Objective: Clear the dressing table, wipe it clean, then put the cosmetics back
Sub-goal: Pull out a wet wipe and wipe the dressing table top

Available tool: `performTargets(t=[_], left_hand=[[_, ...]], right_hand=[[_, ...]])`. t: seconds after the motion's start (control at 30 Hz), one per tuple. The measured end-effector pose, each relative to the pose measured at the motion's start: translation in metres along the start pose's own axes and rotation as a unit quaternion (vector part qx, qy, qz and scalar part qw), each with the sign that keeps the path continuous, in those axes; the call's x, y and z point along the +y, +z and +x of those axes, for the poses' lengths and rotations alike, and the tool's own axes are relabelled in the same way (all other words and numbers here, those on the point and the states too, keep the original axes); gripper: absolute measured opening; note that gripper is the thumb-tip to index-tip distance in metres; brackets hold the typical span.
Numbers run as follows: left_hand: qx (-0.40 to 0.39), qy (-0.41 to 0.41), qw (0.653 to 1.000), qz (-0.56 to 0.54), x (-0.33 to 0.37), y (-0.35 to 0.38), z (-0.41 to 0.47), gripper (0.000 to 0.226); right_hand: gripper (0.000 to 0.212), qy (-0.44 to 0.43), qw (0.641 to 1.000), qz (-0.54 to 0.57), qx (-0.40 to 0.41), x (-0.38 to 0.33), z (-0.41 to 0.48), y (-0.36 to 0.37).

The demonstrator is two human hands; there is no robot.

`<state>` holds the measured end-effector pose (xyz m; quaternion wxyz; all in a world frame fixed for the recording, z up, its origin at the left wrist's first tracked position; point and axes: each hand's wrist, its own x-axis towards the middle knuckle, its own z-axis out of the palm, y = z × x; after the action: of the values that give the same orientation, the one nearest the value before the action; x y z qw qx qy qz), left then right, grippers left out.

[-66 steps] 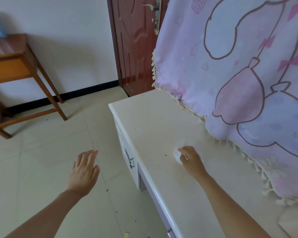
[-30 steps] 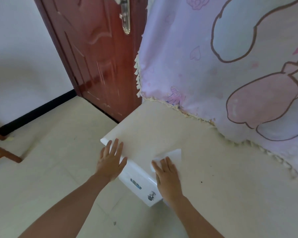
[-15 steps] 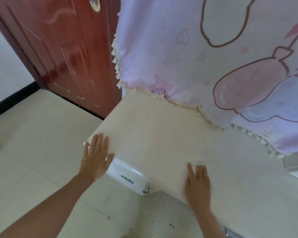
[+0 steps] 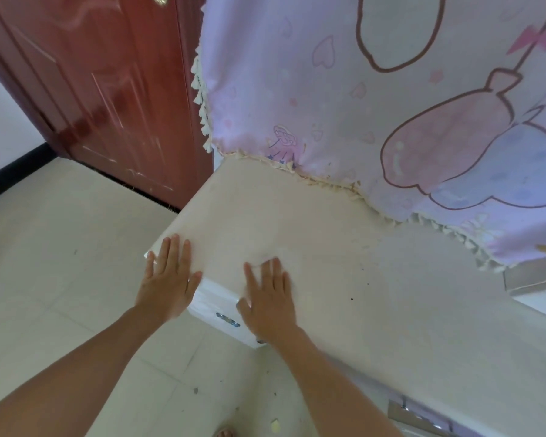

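The cream top of the dressing table [image 4: 391,310] carries no cosmetics in this view. My left hand [image 4: 167,279] lies flat with straight fingers on the table's left front corner. My right hand [image 4: 268,298] presses flat on the top near the front edge, a hand's width to the right of the left one. A faint white blur at its fingertips may be the wiping tissue; the rest is hidden under the palm. A few dark specks [image 4: 352,299] dot the surface to the right of my right hand.
A pink and lilac cartoon cloth [image 4: 360,105] with a tasselled hem hangs over the back of the table. A dark red door [image 4: 108,89] stands at the left behind the corner. A drawer front with a small handle [image 4: 223,317] faces the tiled floor [image 4: 60,263].
My right hand has slid left along the front edge, closer to my left hand. My left hand, which came down onto the corner earlier, stays there. The view has shifted slightly.
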<state>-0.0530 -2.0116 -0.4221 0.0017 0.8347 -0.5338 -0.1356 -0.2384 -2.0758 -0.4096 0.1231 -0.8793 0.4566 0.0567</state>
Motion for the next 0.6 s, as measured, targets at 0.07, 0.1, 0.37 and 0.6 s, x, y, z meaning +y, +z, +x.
performTargets(t=[0.07,0.1,0.37,0.6], left_hand=[[0.008,0.005,1.0,0.001,0.002,0.001,-0.002,0.064],[0.008,0.007,1.0,0.003,0.002,0.002,-0.002,0.063],[0.031,-0.001,0.999,0.012,0.004,0.002,-0.003,0.067],[0.029,0.017,0.999,-0.014,-0.007,0.016,0.005,0.074]], right_hand=[[0.062,-0.038,0.999,-0.002,-0.012,-0.013,-0.012,0.008],[0.061,-0.049,0.999,-0.011,-0.008,-0.01,-0.02,0.01],[0.064,0.049,0.997,-0.025,0.048,0.086,-0.09,0.022],[0.097,0.193,0.979,0.021,-0.06,0.129,-0.031,-0.026]])
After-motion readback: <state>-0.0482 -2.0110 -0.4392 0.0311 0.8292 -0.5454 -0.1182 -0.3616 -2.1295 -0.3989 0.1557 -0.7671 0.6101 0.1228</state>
